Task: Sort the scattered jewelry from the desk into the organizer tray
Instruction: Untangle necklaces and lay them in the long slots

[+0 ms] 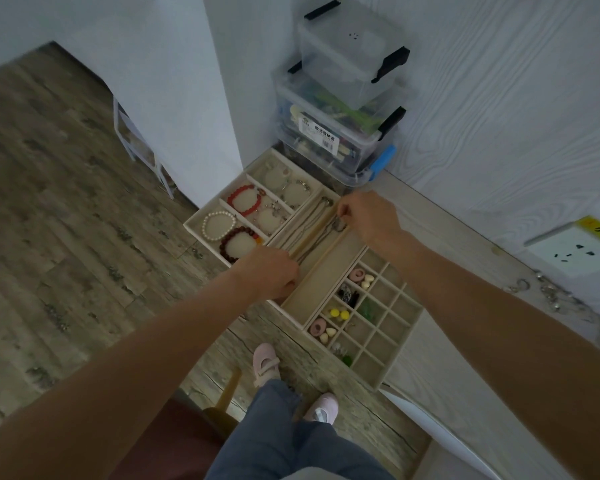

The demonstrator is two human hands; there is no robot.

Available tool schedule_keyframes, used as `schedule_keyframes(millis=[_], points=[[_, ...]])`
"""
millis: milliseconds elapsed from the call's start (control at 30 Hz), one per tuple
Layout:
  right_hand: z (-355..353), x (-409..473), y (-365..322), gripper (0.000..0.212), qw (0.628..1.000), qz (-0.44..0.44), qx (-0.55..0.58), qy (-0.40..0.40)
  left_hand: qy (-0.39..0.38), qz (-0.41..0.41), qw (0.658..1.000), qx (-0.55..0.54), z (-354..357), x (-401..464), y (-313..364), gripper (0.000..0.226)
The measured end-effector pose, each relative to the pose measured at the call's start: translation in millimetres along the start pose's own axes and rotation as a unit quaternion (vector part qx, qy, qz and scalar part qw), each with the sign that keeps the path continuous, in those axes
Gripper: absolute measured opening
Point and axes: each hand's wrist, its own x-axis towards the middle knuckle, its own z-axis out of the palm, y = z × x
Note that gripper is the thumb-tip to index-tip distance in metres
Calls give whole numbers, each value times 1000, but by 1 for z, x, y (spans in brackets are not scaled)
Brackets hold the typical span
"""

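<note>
Necklace (321, 233), a thin silver chain, lies stretched along a long slot of the beige tray (326, 275) on the tabletop (430, 237). Right hand (368, 213) pinches its far end. Left hand (274, 275) is closed at the near end.

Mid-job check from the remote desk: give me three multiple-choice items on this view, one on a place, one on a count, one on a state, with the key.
1. Where does the white pearl bracelet lie?
A. in the organizer tray's left section
B. in the small grid cells
C. on the floor

2. How many beaded bracelets lie in that left section?
A. one
B. three
C. five

3. What is the right hand doing?
A. resting flat on the clear storage boxes
B. pinching a chain necklace over a long slot
C. hanging idle

Key: 1 A, it lies beside the dark red bracelet. 2 B, with the bright red bracelet. 3 B, its fingertips close on the chain; the left hand holds the other end.
</note>
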Motion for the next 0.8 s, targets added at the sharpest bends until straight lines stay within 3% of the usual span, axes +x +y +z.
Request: schedule_keyframes(millis=[667,800], points=[[0,3,-4,15,980,-68,-189,-5,11,-4,1000,-16,-2,-1,1,24],[-4,-1,-5,18,982,-62,-178,-15,8,-12,1000,-21,-3,-2,1,25]])
